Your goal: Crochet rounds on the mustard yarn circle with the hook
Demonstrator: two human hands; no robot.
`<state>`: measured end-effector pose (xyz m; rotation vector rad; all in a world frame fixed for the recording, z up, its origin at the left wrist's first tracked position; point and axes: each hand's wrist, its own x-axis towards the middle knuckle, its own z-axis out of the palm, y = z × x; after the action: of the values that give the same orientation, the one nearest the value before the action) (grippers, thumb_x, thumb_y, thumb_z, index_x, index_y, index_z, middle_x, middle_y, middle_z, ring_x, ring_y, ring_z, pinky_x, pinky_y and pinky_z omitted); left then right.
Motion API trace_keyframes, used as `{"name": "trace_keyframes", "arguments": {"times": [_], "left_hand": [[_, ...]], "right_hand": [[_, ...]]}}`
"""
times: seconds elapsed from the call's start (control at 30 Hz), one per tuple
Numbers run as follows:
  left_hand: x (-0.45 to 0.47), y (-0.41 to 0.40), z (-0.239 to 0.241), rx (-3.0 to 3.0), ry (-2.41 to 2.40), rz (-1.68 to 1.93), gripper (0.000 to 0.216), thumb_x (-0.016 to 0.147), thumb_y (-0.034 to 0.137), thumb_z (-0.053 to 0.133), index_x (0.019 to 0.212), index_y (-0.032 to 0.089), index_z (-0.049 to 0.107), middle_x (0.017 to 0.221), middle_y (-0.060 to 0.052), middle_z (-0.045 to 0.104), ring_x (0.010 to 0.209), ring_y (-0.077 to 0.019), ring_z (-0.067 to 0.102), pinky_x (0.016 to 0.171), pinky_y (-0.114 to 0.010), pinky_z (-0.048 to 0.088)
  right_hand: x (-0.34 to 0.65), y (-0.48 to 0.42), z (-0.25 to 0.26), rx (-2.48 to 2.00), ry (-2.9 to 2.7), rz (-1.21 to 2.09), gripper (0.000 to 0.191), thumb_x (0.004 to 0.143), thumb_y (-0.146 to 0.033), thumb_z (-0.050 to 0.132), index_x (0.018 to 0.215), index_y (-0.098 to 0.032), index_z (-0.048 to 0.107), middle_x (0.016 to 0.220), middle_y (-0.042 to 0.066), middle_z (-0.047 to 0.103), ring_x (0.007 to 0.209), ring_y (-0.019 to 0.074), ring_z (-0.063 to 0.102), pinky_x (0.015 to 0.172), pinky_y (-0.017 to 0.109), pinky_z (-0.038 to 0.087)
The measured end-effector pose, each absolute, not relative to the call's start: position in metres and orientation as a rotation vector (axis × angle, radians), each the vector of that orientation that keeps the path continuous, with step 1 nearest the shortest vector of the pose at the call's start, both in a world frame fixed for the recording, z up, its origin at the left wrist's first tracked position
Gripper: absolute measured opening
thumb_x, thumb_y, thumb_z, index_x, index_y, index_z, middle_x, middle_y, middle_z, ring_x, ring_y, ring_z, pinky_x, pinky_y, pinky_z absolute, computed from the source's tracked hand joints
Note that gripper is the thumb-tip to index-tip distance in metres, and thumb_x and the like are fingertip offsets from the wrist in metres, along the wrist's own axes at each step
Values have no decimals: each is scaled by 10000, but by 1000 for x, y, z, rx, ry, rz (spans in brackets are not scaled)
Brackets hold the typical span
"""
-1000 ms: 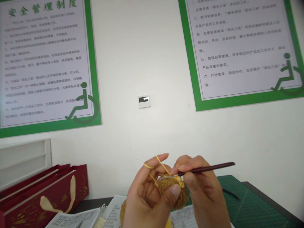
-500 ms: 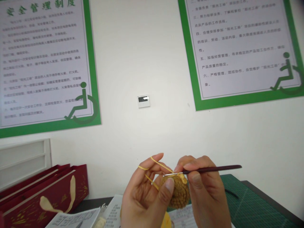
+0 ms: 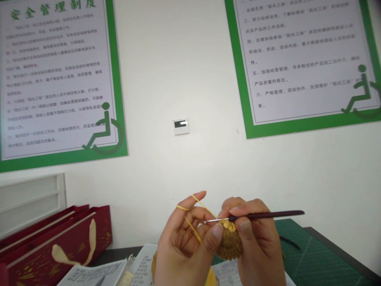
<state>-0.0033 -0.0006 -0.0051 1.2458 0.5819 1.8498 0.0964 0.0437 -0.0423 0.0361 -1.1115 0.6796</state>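
My left hand (image 3: 190,238) pinches a round brown crochet piece (image 3: 230,242) between thumb and fingers. Yellow yarn (image 3: 193,228) loops over its raised index finger and runs down to the piece. My right hand (image 3: 256,234) grips a crochet hook (image 3: 268,215) with a dark red handle, held nearly level. The hook's metal shaft lies at the top edge of the piece, beside a few yellow stitches (image 3: 228,225), its tip pointing left. Under my left hand, part of a yellow yarn ball (image 3: 210,278) shows; the rest is hidden.
Dark red gift bags (image 3: 59,242) stand at the left, with printed sheets (image 3: 95,274) in front. A green cutting mat (image 3: 315,254) lies on the right, with a black cord-like thing (image 3: 290,241) on it. Green-framed posters (image 3: 123,119) hang on the wall behind, either side of a small white panel (image 3: 181,127).
The crochet piece has turned and shifted slightly right in my hands, showing more of the yellow stitches. Both hands stay close together and the hook keeps nearly the same angle.
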Motion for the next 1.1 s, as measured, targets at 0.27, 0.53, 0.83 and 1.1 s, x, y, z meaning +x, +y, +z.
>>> {"name": "trace_keyframes", "arguments": {"times": [0.27, 0.53, 0.83, 1.1], "left_hand": [[-9, -1, -7, 1339, 624, 1806, 335, 769, 239, 907, 1088, 237, 806, 744, -1, 707, 673, -121, 620, 637, -205, 496], [-15, 2, -5, 1324, 489, 1629, 452, 765, 235, 917, 1193, 248, 770, 750, 11, 664, 692, -113, 590, 650, -222, 477], [-4, -5, -6, 1288, 464, 1669, 625, 706, 242, 949, 1283, 310, 719, 925, -32, 750, 869, -194, 702, 824, -324, 560], [5, -10, -6, 1232, 550, 1908, 565, 722, 167, 918, 1242, 262, 718, 798, -30, 769, 845, -235, 754, 703, -296, 573]], "right_hand": [[95, 48, -42, 4, -1115, 677, 117, 1047, -329, 595, 1005, -302, 701, 885, -8, 692, 807, 142, 666, 722, 261, 546], [97, 47, -43, 16, -1112, 671, 120, 1051, -328, 586, 1008, -308, 697, 872, -3, 698, 808, 153, 656, 702, 265, 551], [98, 44, -44, 38, -1097, 679, 106, 1027, -356, 622, 997, -321, 717, 886, 21, 671, 850, 194, 658, 743, 341, 552], [108, 47, -36, 48, -1207, 575, 67, 990, -293, 684, 998, -306, 749, 892, 28, 684, 831, 186, 651, 722, 322, 544]]}}
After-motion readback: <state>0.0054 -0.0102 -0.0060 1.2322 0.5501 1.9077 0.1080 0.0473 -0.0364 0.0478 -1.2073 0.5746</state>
